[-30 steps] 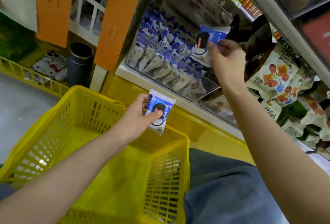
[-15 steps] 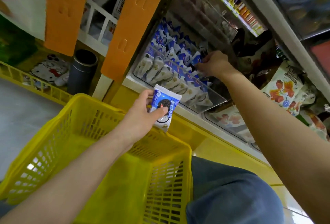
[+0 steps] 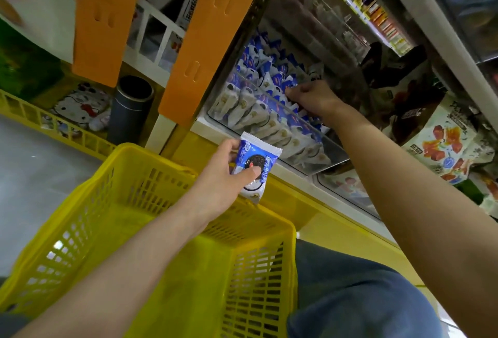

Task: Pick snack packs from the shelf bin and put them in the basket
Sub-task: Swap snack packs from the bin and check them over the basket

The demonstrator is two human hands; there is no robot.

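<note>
Blue-and-white snack pack (image 3: 256, 167), pinched by left hand (image 3: 218, 186) above twelve-o'clock rim of yellow plastic basket (image 3: 151, 175), may fall outside; right hand (image 3: 315, 97) grip unclear.

R hand (image 3: 314, 99): fingertips buried among the packs (image 3: 258, 111) in the bin (image 3: 334, 155), so can't tell whether it grips one. Bin's right end is hidden behind that forearm. L hand (image 3: 221, 178): only the thumb shows on the front of the snack pack (image 3: 258, 165); fingers behind it are hidden, and the pack's lower-left part is covered too. Print on the pack is too small to read. Basket (image 3: 269, 220): near end cut off by bottom edge, left wall partly behind L forearm. Both arms run out of frame. Shelf labels (image 3: 374, 11) top right are too small to read. Top-left corner blurred, w/ purple & white shapes, can't ID.
</note>
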